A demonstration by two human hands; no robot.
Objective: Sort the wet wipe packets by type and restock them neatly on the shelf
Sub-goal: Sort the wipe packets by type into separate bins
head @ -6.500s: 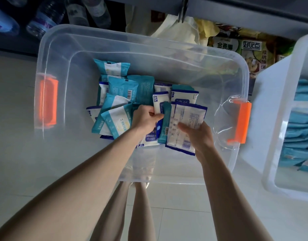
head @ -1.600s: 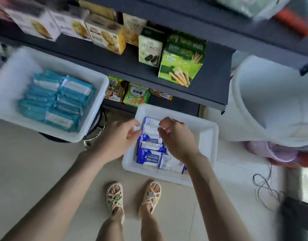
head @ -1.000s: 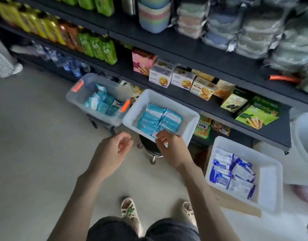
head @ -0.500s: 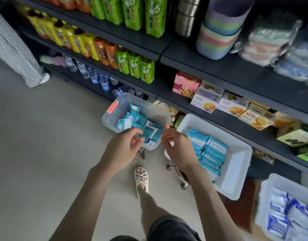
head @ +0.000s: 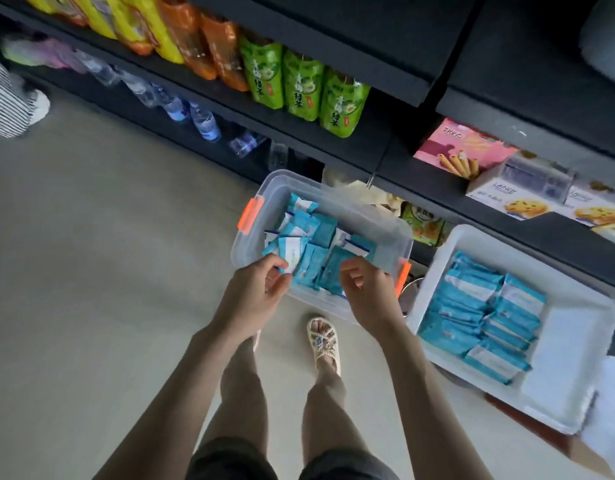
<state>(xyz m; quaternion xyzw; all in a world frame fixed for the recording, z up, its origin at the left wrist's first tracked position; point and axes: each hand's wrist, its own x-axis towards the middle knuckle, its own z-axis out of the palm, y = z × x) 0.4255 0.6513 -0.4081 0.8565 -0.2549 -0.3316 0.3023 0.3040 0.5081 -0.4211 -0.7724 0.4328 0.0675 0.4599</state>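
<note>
Head view: left hand, right hand, loosely curled, empty, above wet wipe packets in bin

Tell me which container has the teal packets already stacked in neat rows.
The white tray on the right; the clear bin with orange latches holds a loose jumble.

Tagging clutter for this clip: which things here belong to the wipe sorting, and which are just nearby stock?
Job: left hand, right hand, clear bin, mixed wipe packets in it, white tray, teal packets stacked in it.
Nearby stock: green tea bottles, water bottles, pink wafer box, cookie boxes.
</note>
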